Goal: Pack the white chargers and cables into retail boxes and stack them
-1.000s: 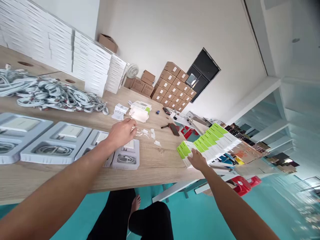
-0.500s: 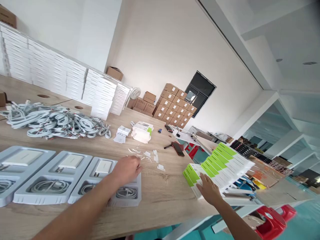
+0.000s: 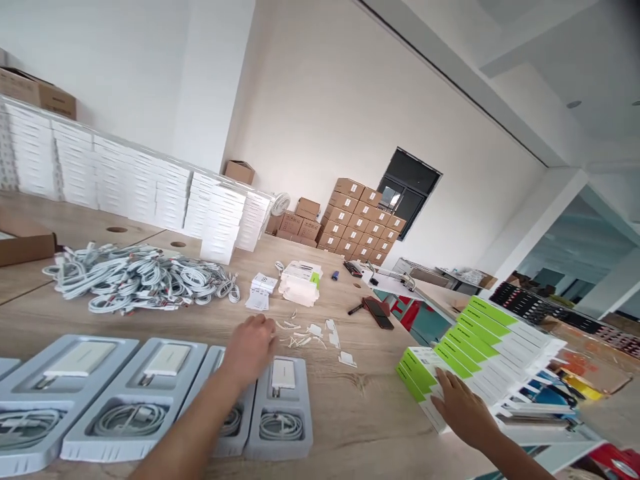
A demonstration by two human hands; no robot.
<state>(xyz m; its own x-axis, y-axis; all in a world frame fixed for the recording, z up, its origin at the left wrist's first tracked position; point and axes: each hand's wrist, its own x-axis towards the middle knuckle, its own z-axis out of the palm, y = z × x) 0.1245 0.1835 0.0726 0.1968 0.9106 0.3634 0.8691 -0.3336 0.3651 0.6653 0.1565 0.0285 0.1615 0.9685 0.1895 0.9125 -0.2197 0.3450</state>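
Note:
My left hand (image 3: 250, 350) hovers over the row of grey plastic trays, fingers curled and closed. Whatever lies under those fingers is hidden. Beside it, a grey tray (image 3: 305, 420) holds a white charger (image 3: 283, 375) and a coiled white cable (image 3: 281, 427). Another tray (image 3: 200, 393) is partly covered by my left forearm. On the right, my right hand (image 3: 465, 407) rests with outstretched fingers against the near side of stacked green-and-white boxes (image 3: 467, 347). White paper scraps (image 3: 303, 333) lie just beyond my left hand.
A heap of white cables (image 3: 150, 277) lies at the left, before stacked white boxes (image 3: 140, 187). Folded leaflets (image 3: 261, 290), flattened packaging (image 3: 300, 283) and a phone (image 3: 379, 313) lie farther back. Brown cartons (image 3: 355, 220) stand by the wall.
The view has swung left and up, so the table sits lower and farther right. My left hand has moved off the end tray, uncovering its charger. My right hand stays on the boxes.

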